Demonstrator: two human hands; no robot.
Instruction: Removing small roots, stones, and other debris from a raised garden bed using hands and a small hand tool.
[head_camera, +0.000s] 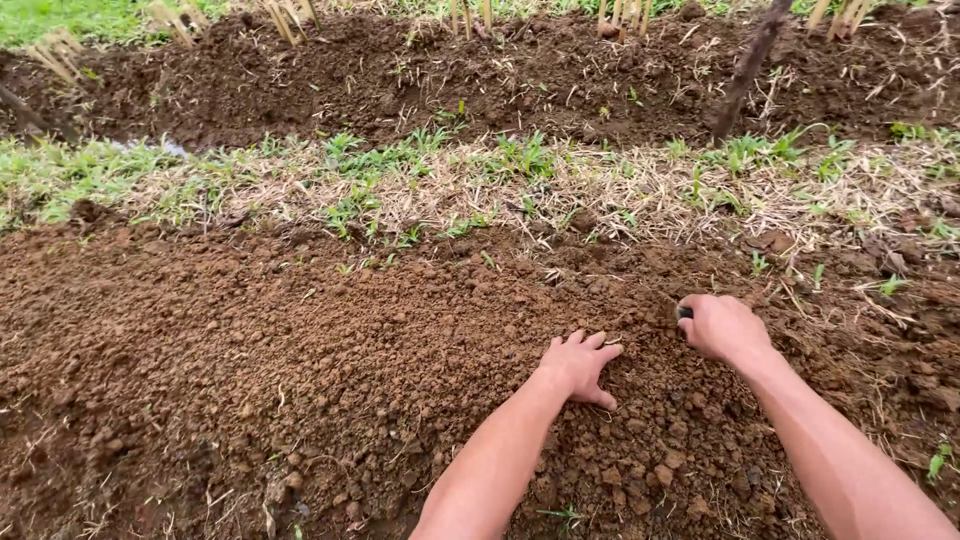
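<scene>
A bed of loose, crumbly brown soil fills the lower part of the head view. My left hand lies flat on the soil with its fingers spread, pressing on the clods. My right hand is closed in a fist just to its right, also at the soil surface. A small dark object shows at the fist's left end; I cannot tell what it is. Both forearms reach in from the bottom edge.
A strip of dry straw and green weeds runs across beyond the bed. Behind it lies another dark soil bed with cut pale stalks and an upright dark stem. Grass grows at the top left.
</scene>
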